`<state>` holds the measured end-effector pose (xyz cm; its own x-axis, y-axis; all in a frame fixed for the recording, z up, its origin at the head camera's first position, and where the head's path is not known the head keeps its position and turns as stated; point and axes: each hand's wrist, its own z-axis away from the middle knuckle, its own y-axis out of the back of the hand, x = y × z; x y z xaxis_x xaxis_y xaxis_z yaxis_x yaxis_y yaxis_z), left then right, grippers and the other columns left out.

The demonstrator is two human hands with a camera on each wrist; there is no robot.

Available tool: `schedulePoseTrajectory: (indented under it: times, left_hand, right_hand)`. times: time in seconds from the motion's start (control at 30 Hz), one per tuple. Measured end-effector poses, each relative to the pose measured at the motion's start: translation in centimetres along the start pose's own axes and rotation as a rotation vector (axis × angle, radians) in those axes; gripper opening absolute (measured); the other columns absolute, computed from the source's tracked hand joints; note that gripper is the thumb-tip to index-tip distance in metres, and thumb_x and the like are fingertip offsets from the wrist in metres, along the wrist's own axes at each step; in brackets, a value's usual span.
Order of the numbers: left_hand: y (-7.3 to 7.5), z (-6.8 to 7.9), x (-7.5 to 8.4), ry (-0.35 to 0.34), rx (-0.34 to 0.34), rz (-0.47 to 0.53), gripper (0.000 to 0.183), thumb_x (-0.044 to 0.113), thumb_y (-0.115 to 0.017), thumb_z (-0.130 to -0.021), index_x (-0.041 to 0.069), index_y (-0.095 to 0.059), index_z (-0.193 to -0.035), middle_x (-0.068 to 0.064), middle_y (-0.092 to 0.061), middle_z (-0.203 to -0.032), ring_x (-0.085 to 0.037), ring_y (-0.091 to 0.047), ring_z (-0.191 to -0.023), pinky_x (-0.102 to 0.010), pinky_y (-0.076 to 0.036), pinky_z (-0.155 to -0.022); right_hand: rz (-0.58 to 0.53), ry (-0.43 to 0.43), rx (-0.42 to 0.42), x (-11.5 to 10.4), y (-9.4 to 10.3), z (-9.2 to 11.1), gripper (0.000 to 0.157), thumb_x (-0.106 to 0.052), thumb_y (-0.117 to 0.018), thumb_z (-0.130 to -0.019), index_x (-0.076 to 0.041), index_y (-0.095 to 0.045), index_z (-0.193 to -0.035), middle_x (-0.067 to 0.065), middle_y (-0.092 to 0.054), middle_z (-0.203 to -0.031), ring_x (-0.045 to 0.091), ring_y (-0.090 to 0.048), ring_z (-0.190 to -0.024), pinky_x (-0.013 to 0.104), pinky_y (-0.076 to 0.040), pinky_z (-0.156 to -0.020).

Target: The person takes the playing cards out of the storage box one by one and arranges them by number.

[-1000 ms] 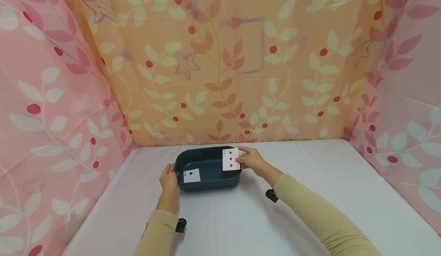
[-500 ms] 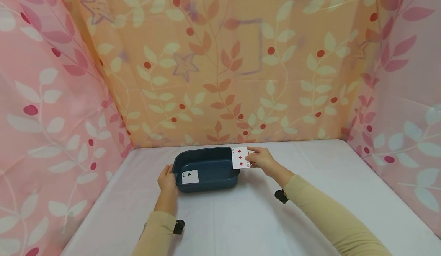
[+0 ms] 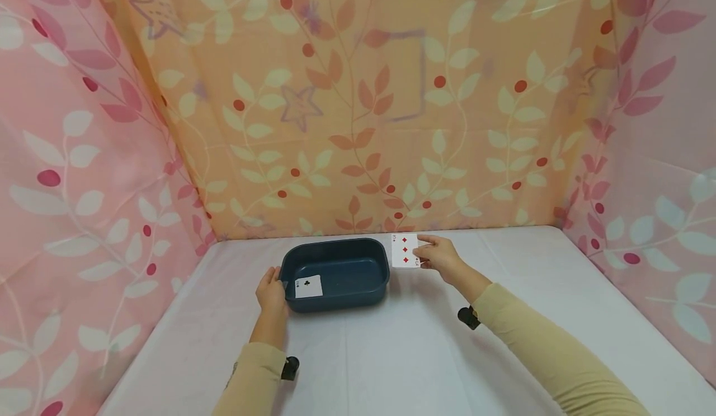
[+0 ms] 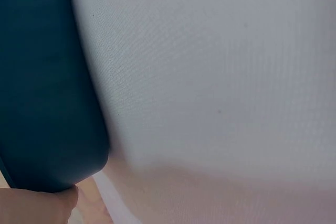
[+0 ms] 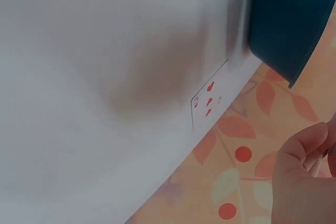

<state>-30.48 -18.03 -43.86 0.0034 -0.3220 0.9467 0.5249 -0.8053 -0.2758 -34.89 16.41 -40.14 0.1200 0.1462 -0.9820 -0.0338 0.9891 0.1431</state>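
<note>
In the head view, my left hand (image 3: 271,290) grips the left end of a dark blue plastic basin (image 3: 335,304). A playing card with a black club (image 3: 302,288) lies inside at its left end. My right hand (image 3: 442,257) pinches a playing card with red diamonds (image 3: 399,257) by its right edge, just right of the basin. In the left wrist view, my left thumb (image 4: 39,205) presses the basin's end. The right wrist view has my right hand (image 5: 302,177) holding something thin, seen nearly edge-on. Another card with red pips (image 5: 207,100) appears flat on the table there.
A white cloth covers the table (image 3: 335,366). Orange leaf-patterned fabric (image 3: 358,173) hangs behind its far edge, and pink fabric (image 3: 84,217) closes off both sides. A small black device (image 3: 468,318) is strapped at each wrist.
My right hand has carried the diamond card rightward from over the basin's right end to beside it. My left hand keeps its grip, and the basin stays about where it was.
</note>
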Motion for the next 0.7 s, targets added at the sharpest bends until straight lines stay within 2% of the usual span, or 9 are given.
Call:
schedulePoseTrajectory:
  times: [0.27,0.3,0.5,0.7]
  left_hand:
    - [0.1,-0.1,0.0,0.005,-0.012,0.002,0.054,-0.011,-0.025,-0.097,-0.006,-0.019,-0.151,-0.020,-0.027,-0.154,-0.026,-0.024,-0.143,-0.033,-0.017,-0.116]
    - [0.1,-0.1,0.0,0.006,-0.013,0.001,0.054,-0.011,-0.025,-0.097,-0.006,-0.019,-0.151,-0.020,-0.027,-0.155,-0.026,-0.024,-0.143,-0.033,-0.017,-0.116]
    - [0.1,-0.3,-0.1,0.006,-0.008,0.002,0.054,-0.011,-0.025,-0.097,-0.006,-0.020,-0.151,-0.020,-0.028,-0.154,-0.026,-0.025,-0.143,-0.033,-0.018,-0.116]
    - [0.1,-0.2,0.0,-0.001,-0.007,0.004,0.054,-0.011,-0.025,-0.097,-0.007,-0.020,-0.151,-0.021,-0.028,-0.154,-0.027,-0.025,-0.143,-0.033,-0.018,-0.116]
  right_hand:
    - [0.029,-0.002,0.026,0.4,1.2,0.0,0.054,-0.003,-0.060,-0.093,0.003,-0.043,-0.143,0.020,-0.067,-0.108,0.015,-0.061,-0.074,0.024,-0.053,-0.063]
    - [0.028,-0.002,0.029,0.6,1.4,-0.2,0.054,-0.003,-0.061,-0.092,0.003,-0.044,-0.143,0.018,-0.068,-0.103,0.015,-0.062,-0.073,0.024,-0.054,-0.063]
    - [0.035,0.002,0.044,0.7,2.2,-0.1,0.053,-0.002,-0.058,-0.093,0.005,-0.043,-0.143,0.016,-0.067,-0.101,0.012,-0.061,-0.071,0.023,-0.053,-0.063]
    - [0.049,0.001,0.060,0.7,2.8,0.1,0.051,-0.002,-0.055,-0.095,0.006,-0.041,-0.143,0.022,-0.063,-0.111,0.012,-0.060,-0.071,0.022,-0.052,-0.063]
